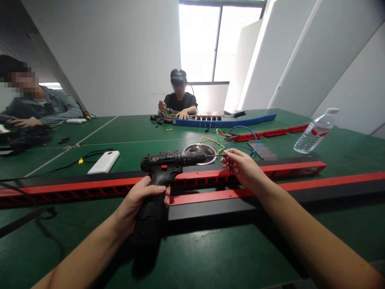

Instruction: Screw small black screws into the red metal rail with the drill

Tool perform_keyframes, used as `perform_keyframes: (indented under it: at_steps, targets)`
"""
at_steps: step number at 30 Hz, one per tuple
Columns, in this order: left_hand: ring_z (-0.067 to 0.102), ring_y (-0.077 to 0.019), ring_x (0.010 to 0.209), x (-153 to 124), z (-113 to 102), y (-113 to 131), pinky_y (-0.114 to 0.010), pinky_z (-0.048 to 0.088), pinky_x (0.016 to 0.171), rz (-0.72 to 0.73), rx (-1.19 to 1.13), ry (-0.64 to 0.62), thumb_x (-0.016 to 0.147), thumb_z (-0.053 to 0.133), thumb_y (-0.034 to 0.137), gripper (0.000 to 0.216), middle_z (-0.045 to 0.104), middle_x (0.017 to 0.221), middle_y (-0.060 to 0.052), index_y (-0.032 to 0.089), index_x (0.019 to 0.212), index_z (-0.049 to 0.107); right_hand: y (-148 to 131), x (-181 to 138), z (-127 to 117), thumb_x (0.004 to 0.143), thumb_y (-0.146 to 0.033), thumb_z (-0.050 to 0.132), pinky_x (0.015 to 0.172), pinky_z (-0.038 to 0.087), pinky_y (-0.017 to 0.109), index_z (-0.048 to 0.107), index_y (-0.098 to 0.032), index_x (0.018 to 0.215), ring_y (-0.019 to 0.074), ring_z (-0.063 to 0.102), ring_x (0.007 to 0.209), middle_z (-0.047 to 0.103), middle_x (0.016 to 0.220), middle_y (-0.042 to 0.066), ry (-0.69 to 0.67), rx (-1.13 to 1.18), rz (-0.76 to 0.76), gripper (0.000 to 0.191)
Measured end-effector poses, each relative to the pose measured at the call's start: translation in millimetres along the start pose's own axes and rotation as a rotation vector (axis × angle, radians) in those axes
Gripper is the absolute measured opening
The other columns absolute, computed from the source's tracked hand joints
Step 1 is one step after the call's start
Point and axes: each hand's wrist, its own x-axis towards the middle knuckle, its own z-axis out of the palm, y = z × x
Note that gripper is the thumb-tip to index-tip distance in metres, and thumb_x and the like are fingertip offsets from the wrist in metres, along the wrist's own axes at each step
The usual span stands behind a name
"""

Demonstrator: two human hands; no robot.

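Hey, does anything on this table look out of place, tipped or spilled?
Nothing looks spilled or damaged. The water bottle on the right looks tilted, but the wall behind it slants too, so that's probably lens distortion. The left hand holds the drill roughly level.

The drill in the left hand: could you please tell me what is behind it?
Behind the drill are a metal bowl and a red bar. Its chuck covers part of the bowl; its grip hides some bar.

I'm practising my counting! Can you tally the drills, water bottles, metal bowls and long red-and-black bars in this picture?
Drill: 1
Water bottle: 1
Metal bowl: 1
Long red-and-black bars: 2
Total: 5
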Motion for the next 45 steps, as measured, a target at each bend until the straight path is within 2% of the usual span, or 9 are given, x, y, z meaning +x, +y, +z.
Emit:
perform_keyframes:
  at_steps: [8,15,22,28,37,45]
  targets:
    - [0.065,-0.0151,0.063,2.1,-0.4,1.1,-0.025,0.057,0.059,0.014,-0.013,-0.004,0.076,0.073,0.015,0.018,0.068,0.079,-0.005,0.014,0.091,0.064,-3.9,-2.9,2.7,0.069,-0.039,0.086,0.060,0.046,0.022,0.063,-0.020,0.079,0.0113,0.058,0.064,0.065,0.072,0.000,-0.014,0.045,0.034,0.031]
    - [0.064,-0.0149,0.063,3.6,-1.9,1.6,-0.025,0.056,0.059,0.006,0.000,-0.019,0.076,0.073,0.017,0.015,0.068,0.078,-0.006,0.013,0.088,0.066,-2.1,-3.1,3.4,0.074,-0.043,0.082,0.060,0.044,0.023,0.060,-0.020,0.077,0.0112,0.055,0.063,0.062,0.071,-0.001,-0.054,0.045,-0.010,0.031]
    - [0.063,-0.0171,0.061,1.2,-0.7,4.1,-0.025,0.054,0.054,-0.010,0.047,-0.038,0.079,0.071,0.021,0.012,0.066,0.068,-0.006,0.014,0.086,0.064,-1.4,-4.2,4.4,0.077,-0.047,0.078,0.062,0.042,0.026,0.057,-0.021,0.075,0.0124,0.053,0.063,0.059,0.070,-0.002,-0.091,-0.015,-0.030,0.033]
    - [0.064,-0.0155,0.062,2.6,-1.0,4.1,-0.024,0.055,0.058,-0.009,0.042,-0.018,0.079,0.070,0.018,0.010,0.067,0.069,-0.005,0.014,0.086,0.064,-0.1,-4.1,7.8,0.076,-0.052,0.077,0.060,0.040,0.027,0.056,-0.021,0.073,0.0129,0.051,0.061,0.058,0.067,-0.001,-0.086,-0.071,-0.045,0.038]
    - [0.064,-0.0164,0.062,0.5,-0.4,4.0,-0.025,0.054,0.056,-0.018,0.056,-0.014,0.079,0.070,0.019,0.012,0.067,0.069,-0.006,0.015,0.087,0.063,3.3,-1.8,6.7,0.078,-0.053,0.077,0.059,0.039,0.027,0.056,-0.021,0.072,0.0120,0.051,0.059,0.058,0.065,-0.001,-0.083,-0.084,-0.077,0.039]
    - [0.065,-0.0151,0.063,-0.6,2.4,5.0,-0.024,0.055,0.058,0.004,0.039,0.003,0.076,0.073,0.017,0.015,0.068,0.077,-0.005,0.015,0.088,0.065,5.8,-0.7,5.0,0.079,-0.054,0.076,0.060,0.040,0.026,0.056,-0.021,0.073,0.0115,0.051,0.059,0.058,0.066,-0.002,-0.058,-0.101,-0.087,0.039]
